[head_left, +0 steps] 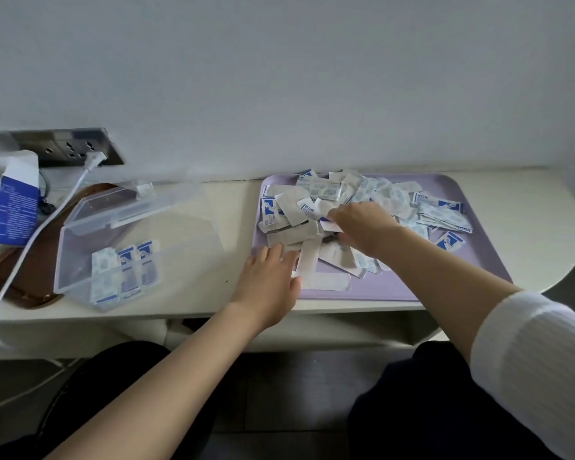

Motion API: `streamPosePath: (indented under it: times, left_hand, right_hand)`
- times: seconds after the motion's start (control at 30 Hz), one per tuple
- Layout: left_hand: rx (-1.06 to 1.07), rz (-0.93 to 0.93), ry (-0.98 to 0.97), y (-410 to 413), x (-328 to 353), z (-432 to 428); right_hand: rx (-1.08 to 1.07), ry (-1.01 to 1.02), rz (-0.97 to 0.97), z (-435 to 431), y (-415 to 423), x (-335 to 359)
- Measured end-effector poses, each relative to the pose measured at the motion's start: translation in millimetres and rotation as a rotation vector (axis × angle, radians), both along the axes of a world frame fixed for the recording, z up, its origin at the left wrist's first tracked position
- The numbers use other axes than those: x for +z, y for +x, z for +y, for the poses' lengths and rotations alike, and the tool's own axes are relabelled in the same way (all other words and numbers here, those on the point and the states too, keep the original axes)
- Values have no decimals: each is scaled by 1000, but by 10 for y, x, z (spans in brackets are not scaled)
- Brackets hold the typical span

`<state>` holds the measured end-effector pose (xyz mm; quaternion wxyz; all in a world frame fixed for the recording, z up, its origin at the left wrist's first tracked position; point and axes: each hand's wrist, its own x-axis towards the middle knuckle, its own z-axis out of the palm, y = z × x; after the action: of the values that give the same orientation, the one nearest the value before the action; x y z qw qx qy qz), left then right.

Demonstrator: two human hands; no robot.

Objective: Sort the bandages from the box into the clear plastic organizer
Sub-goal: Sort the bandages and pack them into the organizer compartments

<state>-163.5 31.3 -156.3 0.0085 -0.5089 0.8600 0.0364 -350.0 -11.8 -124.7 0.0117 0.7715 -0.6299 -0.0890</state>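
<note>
Head view looks down on a counter (pixel 193 293) where the bandages have been tipped out into a loose pile (pixel 346 194) on a purple tray (pixel 395 287), probably so each kind can be seen and picked apart. The emptied box (pixel 14 210) stands open at the far left, out of the way. The right hand (pixel 362 227) is sunk in the middle of the pile, its fingers (pixel 337 215) curled down and seemingly pinching a white bandage (pixel 329 226) between thumb and forefinger, though the tips are partly hidden. The left hand (pixel 269 287) lies at the tray's near left corner, fingers (pixel 273 252) straight and slightly spread, resting flat on the pile's edge, most likely to steady the loose strips while the other hand pulls one free. The organizer (pixel 67 260) sits well to the left of the tray with its lid (pixel 130 200) swung back, within easy reach of the left hand. A few sorted bandages (pixel 127 270) stand side by side at its near end, so most of the sorting looks still ahead.
</note>
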Motion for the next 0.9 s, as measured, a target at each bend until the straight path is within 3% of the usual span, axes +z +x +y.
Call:
streamPosePath:
  times: [0.13, 0.3, 0.5, 0.67, 0.77, 0.9]
  left_hand:
    - [14, 12, 14, -11, 25, 8]
    - [29, 14, 48, -12, 42, -4]
    - [26, 17, 111, -20, 126, -52]
    - [37, 51, 162, -15, 181, -86]
    - [30, 55, 156, -21, 161, -81]
    - [18, 50, 131, -13, 125, -67]
  right_hand:
    - [-3, -52, -21, 32, 38, 62]
    - [-116, -40, -263, 37, -38, 117]
    - [-137, -198, -508, 126, -90, 213]
    - [-152, -220, -303, 149, -127, 103]
    - [-128, -51, -161, 167, -55, 8]
    - [-135, 57, -146, 169, 28, -16]
